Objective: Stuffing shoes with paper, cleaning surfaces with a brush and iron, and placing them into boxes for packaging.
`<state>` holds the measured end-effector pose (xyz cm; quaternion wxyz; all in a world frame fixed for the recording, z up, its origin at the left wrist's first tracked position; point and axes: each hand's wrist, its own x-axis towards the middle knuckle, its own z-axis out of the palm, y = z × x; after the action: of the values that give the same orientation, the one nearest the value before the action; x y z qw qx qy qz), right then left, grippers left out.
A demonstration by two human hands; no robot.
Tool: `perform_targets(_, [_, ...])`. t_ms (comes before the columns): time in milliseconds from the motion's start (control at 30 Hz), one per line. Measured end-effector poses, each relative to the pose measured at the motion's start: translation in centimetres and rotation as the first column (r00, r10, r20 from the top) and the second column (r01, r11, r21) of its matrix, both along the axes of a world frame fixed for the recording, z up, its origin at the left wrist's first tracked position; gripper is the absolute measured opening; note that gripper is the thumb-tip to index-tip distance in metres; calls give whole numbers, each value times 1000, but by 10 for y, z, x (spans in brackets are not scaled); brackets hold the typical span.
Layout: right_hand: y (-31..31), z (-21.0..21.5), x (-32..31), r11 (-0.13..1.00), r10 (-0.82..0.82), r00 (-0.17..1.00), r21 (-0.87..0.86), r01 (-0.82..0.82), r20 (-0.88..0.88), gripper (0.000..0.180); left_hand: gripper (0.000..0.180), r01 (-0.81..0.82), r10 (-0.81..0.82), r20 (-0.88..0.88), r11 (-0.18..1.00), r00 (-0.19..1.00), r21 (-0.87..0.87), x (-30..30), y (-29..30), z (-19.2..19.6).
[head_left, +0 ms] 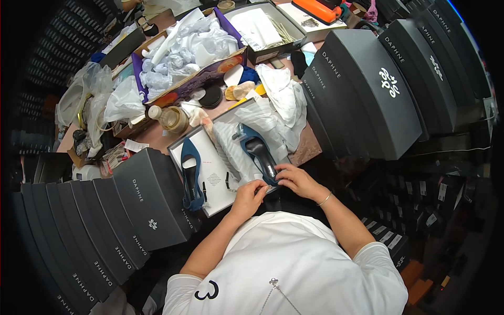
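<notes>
A purple box (pixel 195 80) (full of crumpled wrapping (pixel 191 44)) sits near a black disc (pixel 211 97)

Stacked grey shoeboxes (pixel 362 105) suggest a shoe stockroom.

The person is wearing a white short-sleeved T-shirt (pixel 294 252) with a curved black marking (pixel 212 290), a silver pendant necklace (pixel 273 282) and a thin bangle (pixel 326 199).

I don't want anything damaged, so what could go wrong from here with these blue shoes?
The blue shoe between the left hand and right hand might slip off the open box's near edge. The other blue shoe lies along the left side; a nudge could dislodge it.
</notes>
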<state>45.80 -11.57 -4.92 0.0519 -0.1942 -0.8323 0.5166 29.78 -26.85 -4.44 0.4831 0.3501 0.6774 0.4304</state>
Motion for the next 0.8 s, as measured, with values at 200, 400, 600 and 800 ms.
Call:
perform_targets(200, [2,20,-41,992,6,1000,-128,-6,0,18,13,-108,133,-203,986,970,127,-6,3,-1])
perform_targets(400, [5,25,-53,957,4,999,-291,10,49,19,12,-174,197,-187,976,962,131,-17,-1,12])
perform_targets(600, [4,24,-57,987,29,1000,-156,-29,1,17,11,-76,136,-296,975,945,207,-11,2,7])
perform_targets(800, [-5,14,-52,989,-68,998,-132,65,-14,15,14,-163,292,-440,937,849,308,4,1,-1])
